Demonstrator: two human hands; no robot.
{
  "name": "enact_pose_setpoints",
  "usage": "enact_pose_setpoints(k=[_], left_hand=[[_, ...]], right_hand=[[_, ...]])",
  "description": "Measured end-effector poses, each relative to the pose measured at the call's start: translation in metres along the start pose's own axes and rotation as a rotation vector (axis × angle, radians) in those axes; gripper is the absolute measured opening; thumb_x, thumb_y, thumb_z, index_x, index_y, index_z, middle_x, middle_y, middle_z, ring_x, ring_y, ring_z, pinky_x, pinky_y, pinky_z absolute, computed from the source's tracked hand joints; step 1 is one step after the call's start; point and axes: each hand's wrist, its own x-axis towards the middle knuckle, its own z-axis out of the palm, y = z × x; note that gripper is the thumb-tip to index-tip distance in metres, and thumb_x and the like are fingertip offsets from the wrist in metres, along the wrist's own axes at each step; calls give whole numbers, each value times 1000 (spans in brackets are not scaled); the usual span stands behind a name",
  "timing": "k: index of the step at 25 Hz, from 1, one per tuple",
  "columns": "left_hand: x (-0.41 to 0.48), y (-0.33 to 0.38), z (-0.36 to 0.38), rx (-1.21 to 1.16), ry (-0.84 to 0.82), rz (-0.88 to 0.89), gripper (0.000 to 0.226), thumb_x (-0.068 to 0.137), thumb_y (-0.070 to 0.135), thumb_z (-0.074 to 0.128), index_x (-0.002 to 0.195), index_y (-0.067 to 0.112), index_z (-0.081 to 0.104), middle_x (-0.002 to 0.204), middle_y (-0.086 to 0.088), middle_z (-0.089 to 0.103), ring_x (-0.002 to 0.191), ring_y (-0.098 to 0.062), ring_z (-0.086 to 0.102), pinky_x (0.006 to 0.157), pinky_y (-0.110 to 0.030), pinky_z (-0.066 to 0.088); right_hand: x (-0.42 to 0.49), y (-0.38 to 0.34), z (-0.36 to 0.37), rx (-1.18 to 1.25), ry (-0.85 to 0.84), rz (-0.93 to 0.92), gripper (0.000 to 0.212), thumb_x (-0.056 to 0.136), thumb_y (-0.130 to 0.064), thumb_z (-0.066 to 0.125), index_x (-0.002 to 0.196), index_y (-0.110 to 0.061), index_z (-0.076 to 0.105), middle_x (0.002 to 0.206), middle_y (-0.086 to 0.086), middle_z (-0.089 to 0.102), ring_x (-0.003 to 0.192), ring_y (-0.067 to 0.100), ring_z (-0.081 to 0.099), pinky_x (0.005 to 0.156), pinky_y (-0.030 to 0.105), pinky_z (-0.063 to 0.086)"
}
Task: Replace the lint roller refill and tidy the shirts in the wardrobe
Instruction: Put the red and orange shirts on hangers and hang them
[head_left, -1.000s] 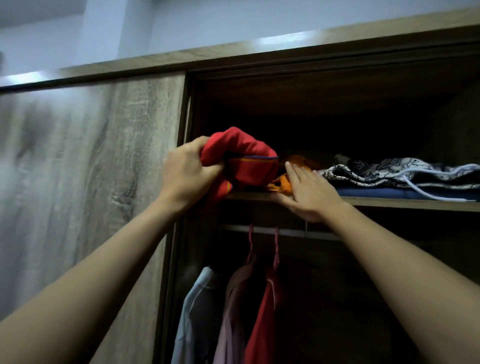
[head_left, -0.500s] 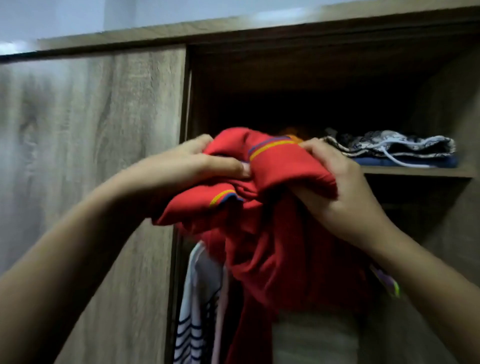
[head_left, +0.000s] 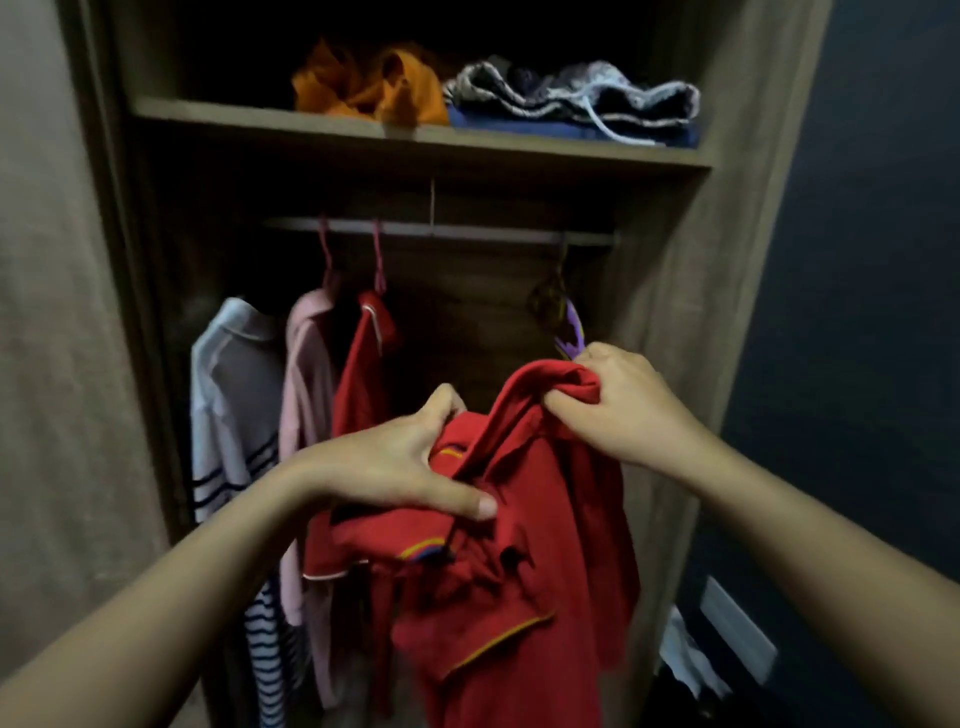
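Hands come first, both gripping a crumpled red polo shirt with yellow and blue trim (head_left: 498, 587) in front of the open wardrobe. The left hand (head_left: 410, 467) pinches a bunch of cloth near the collar, thumb pressed flat across it; the right hand (head_left: 618, 405) is closed on a raised fold, probably a shoulder, held higher and apart from the left. The rest of the shirt hangs loose below them, twisted on itself.

To do this step well, I judge the person should find both shoulder seams, shake the cloth out so it falls straight, and only then fold it or slip a hanger in; gripping bunches as now will keep the creases in.

Just behind the right hand a purple hanger (head_left: 571, 332) hangs bare from the metal rail (head_left: 467, 231), close enough to serve. Further left on that rail hang a white shirt with dark stripes (head_left: 234, 395), a pale pink shirt (head_left: 306, 395) and another red garment with white piping (head_left: 363, 364), packed together, so the free room lies to the right.

Above, on the wooden shelf (head_left: 234, 117), lie a rumpled orange garment (head_left: 374, 85) and a patterned dark-and-white pile on blue cloth (head_left: 576, 98); both look untidy. No lint roller shows anywhere.
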Motion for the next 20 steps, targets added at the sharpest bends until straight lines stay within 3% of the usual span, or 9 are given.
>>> enact_pose_setpoints(k=[2,3,5,7,10,12,15,18,20], left_hand=[[13,-5,10,44,47,88,37,80,51,64,87,18,50,79,7,53,74,-2,51,72,-34,48],[20,-9,10,102,82,97,32,87,49,55,82,18,50,75,7,51,73,-3,51,71,-33,45],[35,-13,12,384,167,90,26,94,45,42,81,24,51,77,4,57,79,-16,60,73,-34,44],[47,-11,22,529,366,99,20,97,36,40,91,21,53,83,-9,63,87,-31,62,74,-39,46],[56,2,34,335,552,183,19,98,24,43,100,10,54,77,-13,62,79,-31,63,69,-33,42],[57,9,25,304,475,259,20,95,28,49,103,11,57,79,-7,64,74,-19,63,65,-23,40],[57,10,1,346,349,273,30,83,38,65,102,17,55,74,2,59,57,3,50,54,-10,36],[60,5,-12,342,253,285,34,76,33,74,99,20,52,80,-4,62,56,-5,47,55,-17,39],[65,-4,-10,336,240,327,30,76,18,74,98,19,54,89,-1,63,71,-13,56,69,-25,44]], right_hand=[[-10,16,-9,18,-84,9,6,78,-21,62,80,-19,68,83,2,66,89,20,63,81,31,47],[-13,22,-15,64,-122,29,14,77,-18,64,89,-24,69,86,-3,68,86,12,63,80,23,45],[-20,31,-23,99,-169,70,17,76,-16,64,80,-32,66,77,-8,67,70,4,60,64,9,41],[-24,36,-20,20,-208,86,18,75,-19,64,65,-32,58,63,-10,61,61,2,55,56,9,38],[-25,39,-19,-33,-143,134,14,74,-21,62,63,-27,55,60,-8,58,64,11,55,60,23,41],[-25,44,-23,15,-122,15,19,72,-14,62,78,-30,52,78,-5,59,77,12,55,69,22,41],[-26,49,-26,-45,-412,-255,45,72,-6,56,95,-43,44,117,-5,47,107,11,49,91,23,40],[-20,56,-22,-219,-503,-226,43,72,-16,51,97,-51,53,118,-24,47,114,10,51,94,41,45],[-14,55,-19,-126,-413,-131,31,80,-30,61,108,-45,60,114,-23,55,110,7,53,96,33,43]])
